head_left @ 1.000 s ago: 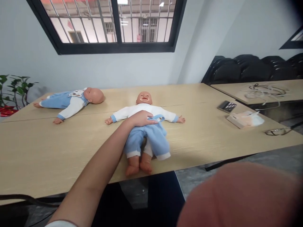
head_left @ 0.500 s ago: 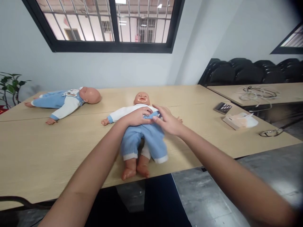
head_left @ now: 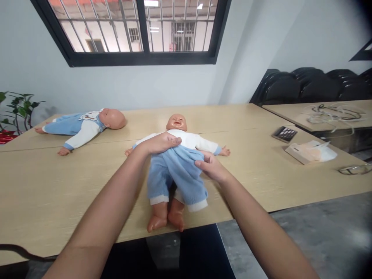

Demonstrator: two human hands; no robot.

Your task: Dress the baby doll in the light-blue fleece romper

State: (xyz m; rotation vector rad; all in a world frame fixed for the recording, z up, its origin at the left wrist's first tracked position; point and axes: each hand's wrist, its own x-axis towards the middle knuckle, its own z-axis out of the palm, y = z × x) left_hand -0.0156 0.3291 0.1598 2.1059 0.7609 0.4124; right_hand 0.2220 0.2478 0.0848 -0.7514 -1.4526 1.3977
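Observation:
A baby doll (head_left: pixel 176 123) in a white top lies on its back on the wooden table (head_left: pixel 58 182), feet over the near edge. It wears light blue trousers (head_left: pixel 174 174). My left hand (head_left: pixel 158 143) rests on the doll's chest with fingers curled over the trousers' top edge. My right hand (head_left: pixel 210 166) pinches the trousers' fabric at the doll's right-side hip. Both arms reach in from the bottom of the view.
A second doll (head_left: pixel 84 126) in blue and white lies at the table's far left. A calculator (head_left: pixel 284 133), a tissue pack (head_left: pixel 310 152) and glasses (head_left: pixel 353 169) sit at the right. Black chairs (head_left: pixel 305 85) and a second table (head_left: pixel 328 114) with cables stand beyond. A plant (head_left: pixel 17 112) stands far left.
My right hand came in from the lower right, reached the doll's waist, then slid down to the hip with the fabric. My left hand stayed on the chest.

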